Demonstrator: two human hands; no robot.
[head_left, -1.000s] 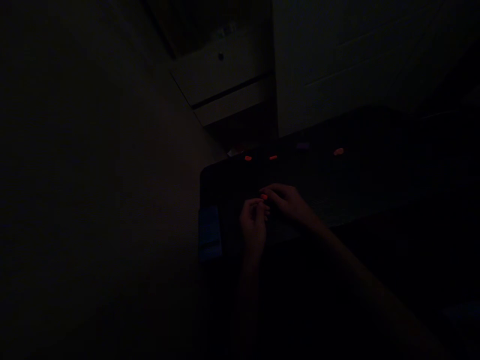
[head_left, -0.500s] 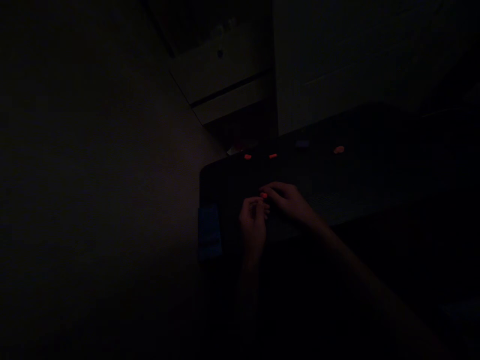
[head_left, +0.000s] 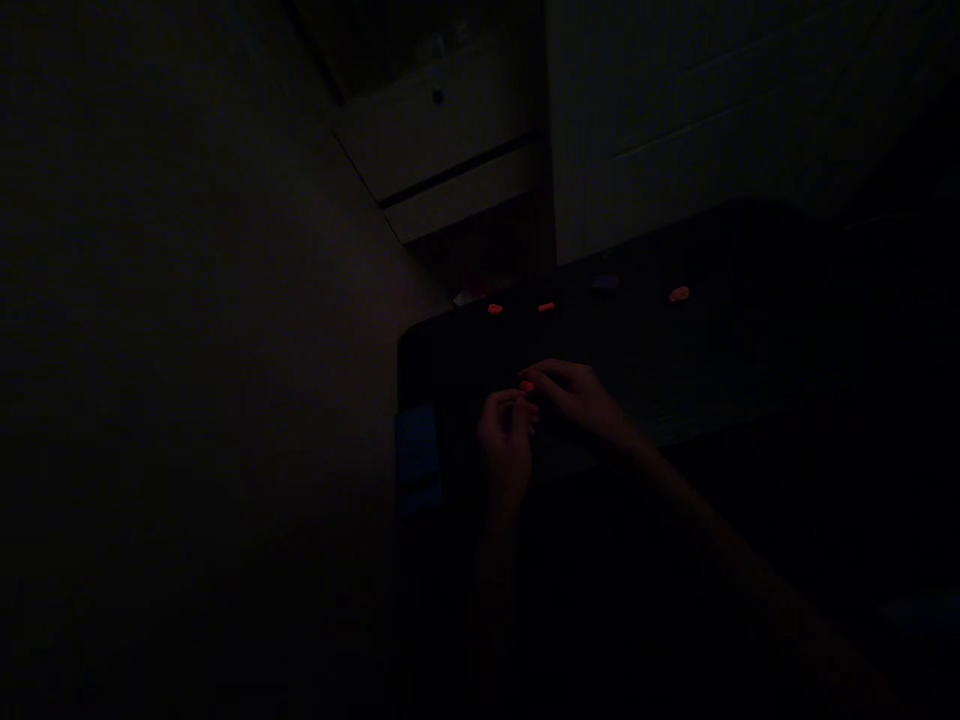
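Note:
In very dim light, a small bright orange lump point(head_left: 528, 387), which looks like modelling clay, sits between my two hands above the dark table point(head_left: 600, 400). My right hand point(head_left: 571, 392) reaches in from the right, its thumb and forefinger pinched on the lump. Just below, my left hand point(head_left: 508, 430) is curled, with thumb and forefinger together at the lump's lower edge. Beyond the hands lie an orange lump point(head_left: 495, 309), a short orange roll point(head_left: 547, 307) and a wider, flattish orange lump point(head_left: 679, 294).
A dark purple block point(head_left: 605, 284) lies near the table's far edge. At the left edge is a blue flat rectangular object point(head_left: 418, 458). Pale drawers point(head_left: 450, 140) and a light panel point(head_left: 675, 130) stand behind the table; a wall point(head_left: 225, 350) runs along the left.
The view has tilted slightly, so the table and its things appear a little higher. Both hands keep nearly the same pose around the orange lump.

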